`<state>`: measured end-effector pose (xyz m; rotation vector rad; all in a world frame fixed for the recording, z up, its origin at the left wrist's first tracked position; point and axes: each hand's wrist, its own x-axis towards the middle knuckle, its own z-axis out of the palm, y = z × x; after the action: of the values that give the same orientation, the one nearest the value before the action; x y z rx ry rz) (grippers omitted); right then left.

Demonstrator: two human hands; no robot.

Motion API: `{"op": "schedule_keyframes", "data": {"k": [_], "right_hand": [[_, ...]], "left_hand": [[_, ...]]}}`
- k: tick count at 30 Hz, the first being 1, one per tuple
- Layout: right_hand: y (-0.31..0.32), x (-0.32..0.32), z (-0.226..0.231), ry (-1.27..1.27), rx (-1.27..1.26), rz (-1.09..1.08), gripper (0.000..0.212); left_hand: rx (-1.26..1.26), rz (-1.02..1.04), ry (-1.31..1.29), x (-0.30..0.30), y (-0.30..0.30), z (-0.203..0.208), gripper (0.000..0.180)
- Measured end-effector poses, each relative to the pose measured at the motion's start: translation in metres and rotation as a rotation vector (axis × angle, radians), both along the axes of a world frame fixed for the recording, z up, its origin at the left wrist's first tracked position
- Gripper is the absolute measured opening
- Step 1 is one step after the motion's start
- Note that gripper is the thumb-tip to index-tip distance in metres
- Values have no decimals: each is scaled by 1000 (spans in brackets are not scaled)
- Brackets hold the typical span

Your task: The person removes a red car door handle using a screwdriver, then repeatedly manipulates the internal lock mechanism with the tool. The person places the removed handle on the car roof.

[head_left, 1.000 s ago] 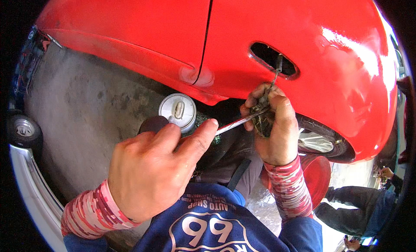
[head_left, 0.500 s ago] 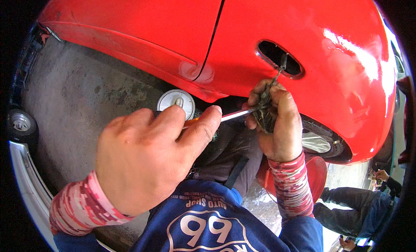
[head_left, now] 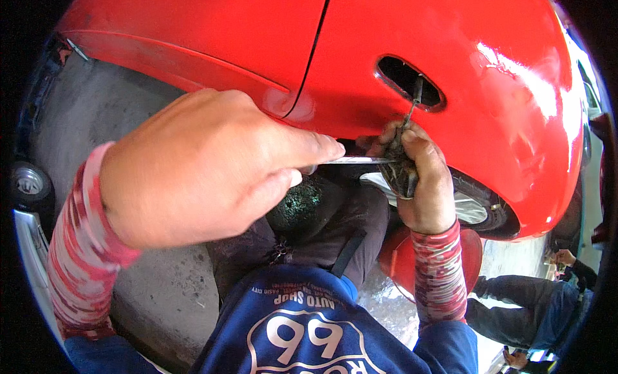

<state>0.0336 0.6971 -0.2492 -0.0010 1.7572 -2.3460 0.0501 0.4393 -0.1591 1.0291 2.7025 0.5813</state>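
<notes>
My left hand (head_left: 193,171) is closed around a screwdriver, its handle hidden in my fingers. The thin bright screwdriver shaft (head_left: 360,159) points right, its tip against a small grimy lamp-like part (head_left: 400,176). My right hand (head_left: 430,181) grips that part between thumb and fingers. From its top a thin wire (head_left: 409,111) runs up to a slim dark connector (head_left: 418,89) in the oval hole (head_left: 394,71) of the red car panel (head_left: 360,26). The exact spot where the tip meets the part is hard to make out.
Just below the panel is the car's wheel (head_left: 473,210). A round red stool or tub (head_left: 467,261) stands by my right forearm. Another person's legs (head_left: 515,303) are at the lower right. At the far left is a small wheel (head_left: 31,186) of another vehicle.
My left hand has moved up and left and turned flatter, so the shaft now lies nearly level. It now covers the round metal lid. My right hand still grips the part.
</notes>
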Motion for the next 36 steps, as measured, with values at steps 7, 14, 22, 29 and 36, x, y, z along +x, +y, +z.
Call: {"op": "schedule_keyframes", "data": {"k": [7, 14, 22, 29, 36], "right_hand": [[2, -1, -7, -82, -70, -15, 31], [3, -3, -13, -31, -59, 1, 34], [11, -2, -12, -54, -41, 69, 35], [6, 0, -16, 34, -24, 42, 34], [-1, 1, -24, 48, -126, -48, 33]], "left_hand": [[-259, 89, 419, 35, 20, -6, 46], [-206, 188, 311, 51, 23, -24, 54], [-108, 174, 202, 43, 19, -28, 54], [-32, 55, 96, 10, 13, 0, 40], [-65, 211, 68, 41, 19, -14, 49]]}}
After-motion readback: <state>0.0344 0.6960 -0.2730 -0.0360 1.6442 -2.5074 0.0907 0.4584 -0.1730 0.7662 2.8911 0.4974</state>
